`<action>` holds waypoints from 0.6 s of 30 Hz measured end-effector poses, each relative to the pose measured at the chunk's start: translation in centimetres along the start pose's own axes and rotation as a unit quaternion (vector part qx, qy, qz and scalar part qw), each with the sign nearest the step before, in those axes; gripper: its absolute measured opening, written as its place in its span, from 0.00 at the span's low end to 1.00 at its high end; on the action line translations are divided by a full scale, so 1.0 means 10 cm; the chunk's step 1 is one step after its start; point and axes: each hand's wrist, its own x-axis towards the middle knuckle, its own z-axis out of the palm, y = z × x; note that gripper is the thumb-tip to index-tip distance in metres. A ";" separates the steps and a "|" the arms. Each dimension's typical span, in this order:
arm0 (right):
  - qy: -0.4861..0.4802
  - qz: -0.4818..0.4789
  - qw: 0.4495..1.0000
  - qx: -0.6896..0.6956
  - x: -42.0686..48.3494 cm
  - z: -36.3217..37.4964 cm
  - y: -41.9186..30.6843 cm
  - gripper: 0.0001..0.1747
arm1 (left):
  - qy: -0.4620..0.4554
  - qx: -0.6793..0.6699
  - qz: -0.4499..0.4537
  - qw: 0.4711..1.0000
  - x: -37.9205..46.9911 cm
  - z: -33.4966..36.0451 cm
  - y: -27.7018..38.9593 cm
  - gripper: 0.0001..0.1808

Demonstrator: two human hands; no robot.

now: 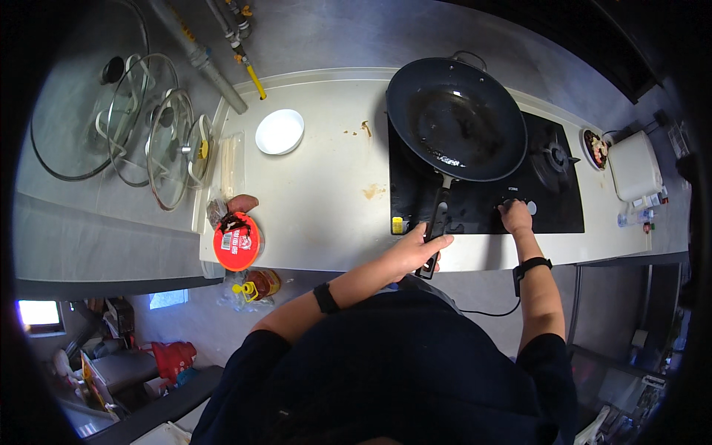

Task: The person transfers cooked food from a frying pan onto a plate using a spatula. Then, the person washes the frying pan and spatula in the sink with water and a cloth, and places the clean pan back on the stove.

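My left hand is wrapped around the black handle of a large dark wok. The wok sits over the left part of a black glass gas hob, and a thin film of oil or liquid glistens on its bottom. At the hob's front, my right hand has its fingers closed on a control knob, which they partly hide. Just right of that hand is a round, light-coloured knob. The right burner is bare, with its pan support showing.
A white bowl stands on the counter at left, near a red-lidded tub. Glass pot lids hang on the left wall. Right of the hob are a plate of food and a white appliance. An oil bottle stands below the counter edge.
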 end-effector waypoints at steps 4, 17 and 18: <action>0.011 0.025 1.000 -0.001 0.04 0.13 0.06 0.22 | 0.011 -0.002 -0.004 1.000 -0.02 -0.01 -0.03 0.20; 0.137 0.027 0.987 0.075 -0.62 -0.02 -0.09 0.31 | 0.059 -0.041 0.000 0.997 -0.30 -0.41 -0.07 0.38; 0.148 0.002 0.985 0.090 -0.75 0.02 -0.08 0.30 | 0.072 -0.050 0.001 0.996 -0.34 -0.48 -0.08 0.38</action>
